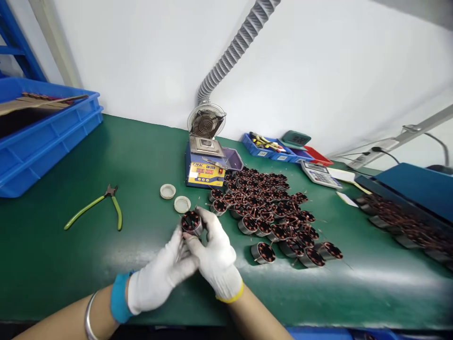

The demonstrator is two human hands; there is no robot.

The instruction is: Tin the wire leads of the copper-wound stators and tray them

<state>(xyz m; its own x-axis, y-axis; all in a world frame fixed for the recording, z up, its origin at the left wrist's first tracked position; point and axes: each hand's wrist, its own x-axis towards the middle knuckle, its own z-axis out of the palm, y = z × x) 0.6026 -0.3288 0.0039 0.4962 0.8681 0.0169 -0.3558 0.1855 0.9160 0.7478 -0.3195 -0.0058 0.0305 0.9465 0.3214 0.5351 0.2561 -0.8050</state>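
Between my two gloved hands is a motor stator (191, 222), a short metal cylinder with copper windings and thin wire ends standing up. My left hand (164, 269), in a white glove with a blue cuff, closes on its lower left side. From the right, my right hand (212, 252), gloved in white with a yellow hem, grips it with thumb and fingers. Two small round white dishes (167, 191) lie just beyond the stator. Many similar stators (264, 252) stand grouped to the right of my right hand. Some fingertips are hidden behind the stator.
Green-handled cutters (112, 200) lie open at left, near a blue crate (53, 127). A solder pot (205, 172) with a digital display stands at the back under a grey hose (240, 40). Tool trays (260, 150), a calculator (320, 174) and more stators in a row (406, 226) are at right.
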